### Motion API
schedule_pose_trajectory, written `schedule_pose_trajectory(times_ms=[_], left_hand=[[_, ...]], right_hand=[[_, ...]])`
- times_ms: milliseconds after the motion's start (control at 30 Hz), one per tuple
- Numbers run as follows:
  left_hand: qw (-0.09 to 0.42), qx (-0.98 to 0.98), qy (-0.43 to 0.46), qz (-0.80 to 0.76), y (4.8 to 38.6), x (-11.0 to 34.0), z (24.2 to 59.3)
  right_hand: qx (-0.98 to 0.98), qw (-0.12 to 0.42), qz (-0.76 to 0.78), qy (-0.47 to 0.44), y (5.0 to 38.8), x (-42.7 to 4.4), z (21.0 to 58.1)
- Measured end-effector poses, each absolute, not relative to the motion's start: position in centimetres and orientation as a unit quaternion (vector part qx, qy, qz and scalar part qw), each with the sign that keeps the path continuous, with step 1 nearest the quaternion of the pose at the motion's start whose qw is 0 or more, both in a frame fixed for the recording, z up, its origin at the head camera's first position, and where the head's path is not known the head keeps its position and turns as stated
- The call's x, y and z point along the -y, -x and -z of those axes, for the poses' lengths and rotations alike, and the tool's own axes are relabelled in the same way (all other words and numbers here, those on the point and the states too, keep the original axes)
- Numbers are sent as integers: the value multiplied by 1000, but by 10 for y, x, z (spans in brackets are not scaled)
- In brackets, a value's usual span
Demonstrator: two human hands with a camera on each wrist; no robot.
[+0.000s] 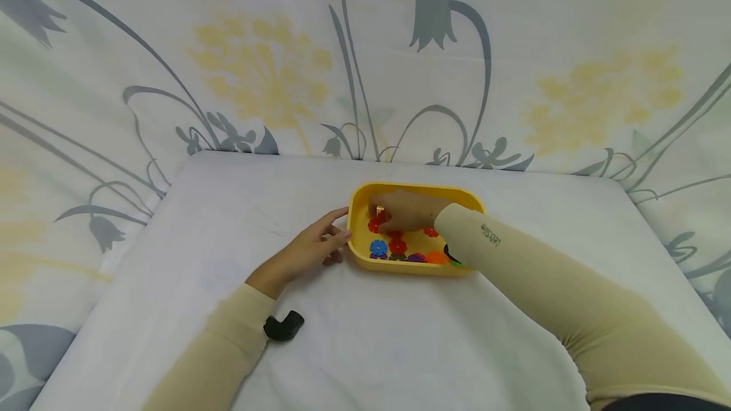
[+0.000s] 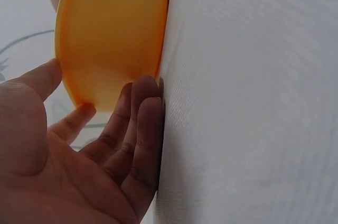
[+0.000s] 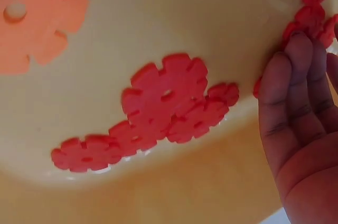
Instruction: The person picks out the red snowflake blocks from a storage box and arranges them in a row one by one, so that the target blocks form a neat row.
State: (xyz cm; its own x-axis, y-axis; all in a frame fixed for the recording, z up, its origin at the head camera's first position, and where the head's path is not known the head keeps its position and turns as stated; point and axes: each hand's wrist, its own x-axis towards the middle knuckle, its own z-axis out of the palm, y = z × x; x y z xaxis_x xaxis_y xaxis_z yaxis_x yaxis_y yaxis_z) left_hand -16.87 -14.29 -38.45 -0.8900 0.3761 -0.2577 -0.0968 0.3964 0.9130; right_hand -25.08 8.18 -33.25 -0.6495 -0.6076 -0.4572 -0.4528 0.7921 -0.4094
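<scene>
A yellow tray [image 1: 411, 266] stands on the white-covered table. It holds flower-shaped notched plastic discs. My left hand [image 1: 311, 249] touches the tray's left end; in the left wrist view its thumb and index fingertips meet the rim and the other fingers lie near the outer wall. My right hand [image 1: 408, 208] reaches into the tray's left part, fingers pointing down among red discs [image 3: 309, 20]. Whether it pinches one is hidden. More red discs [image 3: 166, 94] lie along the wall, and a large orange disc [image 3: 42, 18] is on the tray floor.
Along the tray's near side lie a blue disc [image 1: 378, 247], a purple disc [image 1: 416, 257] and an orange disc [image 1: 437, 258]. A black curved strap piece [image 1: 283, 326] shows by the left cuff. A flower-print curtain [image 1: 377, 62] hangs behind the table.
</scene>
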Motion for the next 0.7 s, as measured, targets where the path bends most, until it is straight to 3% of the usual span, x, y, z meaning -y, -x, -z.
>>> schedule_pose_trajectory(times_ms=[700], left_hand=[[226, -802, -92, -545, 170, 146, 387]], right_hand=[[-905, 284, 148, 279, 250, -78, 341]])
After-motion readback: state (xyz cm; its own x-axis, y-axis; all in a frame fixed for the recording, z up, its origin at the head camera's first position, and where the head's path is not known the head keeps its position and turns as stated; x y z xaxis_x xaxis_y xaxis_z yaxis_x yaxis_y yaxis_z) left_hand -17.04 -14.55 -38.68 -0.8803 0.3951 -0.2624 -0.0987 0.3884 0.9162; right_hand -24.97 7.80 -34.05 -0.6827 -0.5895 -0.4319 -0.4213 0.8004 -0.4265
